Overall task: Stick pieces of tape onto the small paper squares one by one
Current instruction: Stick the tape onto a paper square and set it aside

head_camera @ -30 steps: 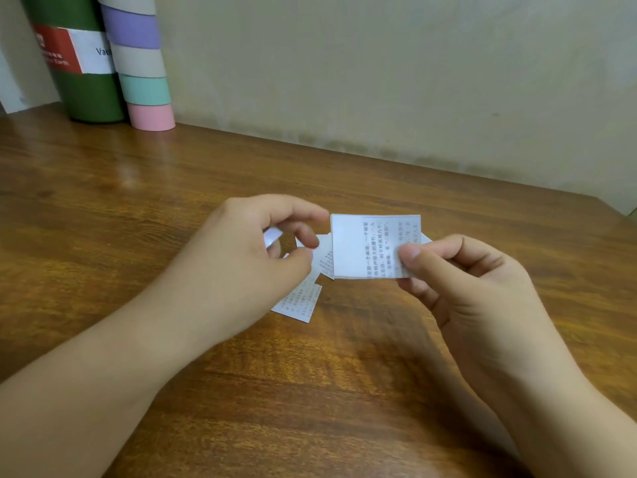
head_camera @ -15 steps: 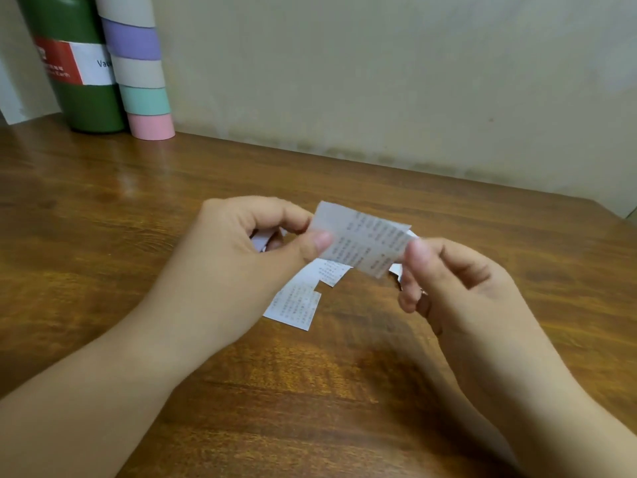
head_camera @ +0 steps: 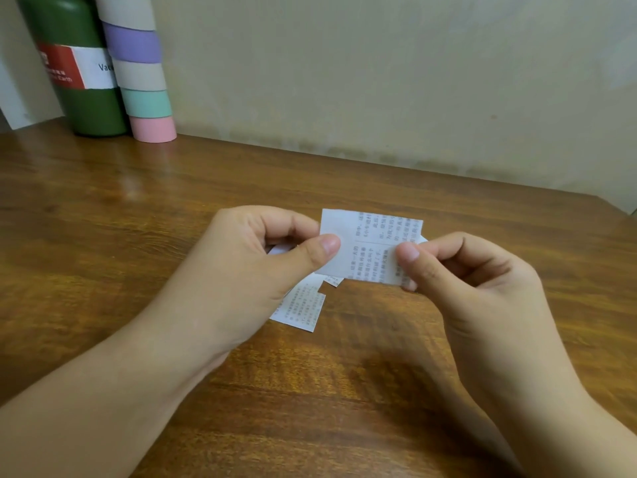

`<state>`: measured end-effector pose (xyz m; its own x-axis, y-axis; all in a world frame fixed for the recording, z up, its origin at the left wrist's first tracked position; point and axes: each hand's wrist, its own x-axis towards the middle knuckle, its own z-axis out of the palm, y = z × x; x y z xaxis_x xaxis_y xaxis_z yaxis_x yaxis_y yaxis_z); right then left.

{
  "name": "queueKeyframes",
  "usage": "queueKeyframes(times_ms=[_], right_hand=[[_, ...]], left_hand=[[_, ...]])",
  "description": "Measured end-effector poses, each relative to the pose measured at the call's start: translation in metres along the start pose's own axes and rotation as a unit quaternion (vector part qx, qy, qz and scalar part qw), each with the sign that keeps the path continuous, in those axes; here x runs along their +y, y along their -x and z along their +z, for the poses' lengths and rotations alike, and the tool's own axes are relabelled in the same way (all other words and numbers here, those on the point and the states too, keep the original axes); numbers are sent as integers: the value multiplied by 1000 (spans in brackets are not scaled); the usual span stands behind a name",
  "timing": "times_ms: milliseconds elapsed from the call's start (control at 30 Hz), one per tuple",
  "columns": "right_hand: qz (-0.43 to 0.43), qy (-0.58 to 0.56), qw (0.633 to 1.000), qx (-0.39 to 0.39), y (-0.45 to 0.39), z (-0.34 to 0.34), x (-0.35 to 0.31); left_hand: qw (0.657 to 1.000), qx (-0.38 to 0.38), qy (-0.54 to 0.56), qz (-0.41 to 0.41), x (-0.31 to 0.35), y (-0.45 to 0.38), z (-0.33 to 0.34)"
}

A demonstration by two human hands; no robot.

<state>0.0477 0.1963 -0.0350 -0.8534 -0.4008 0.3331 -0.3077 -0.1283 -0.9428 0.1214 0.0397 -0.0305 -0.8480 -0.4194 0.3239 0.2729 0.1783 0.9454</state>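
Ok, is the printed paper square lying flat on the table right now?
No, both hands, left and right, pinch the square above the table.

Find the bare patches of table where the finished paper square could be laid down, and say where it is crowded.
Bare wood lies between the hands and the wall, to the right of the tape rolls; also along the near table edge between the forearms. Crowded: under the left hand and right hand, where loose paper squares lie, and the back left corner by the green bottle.
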Motion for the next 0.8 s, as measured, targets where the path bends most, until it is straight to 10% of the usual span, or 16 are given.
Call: queueKeyframes(times_ms=[800], right_hand=[[7, -41, 999, 23, -2, 3, 3]], left_hand=[[1000, 5, -7, -8, -1, -1, -1]])
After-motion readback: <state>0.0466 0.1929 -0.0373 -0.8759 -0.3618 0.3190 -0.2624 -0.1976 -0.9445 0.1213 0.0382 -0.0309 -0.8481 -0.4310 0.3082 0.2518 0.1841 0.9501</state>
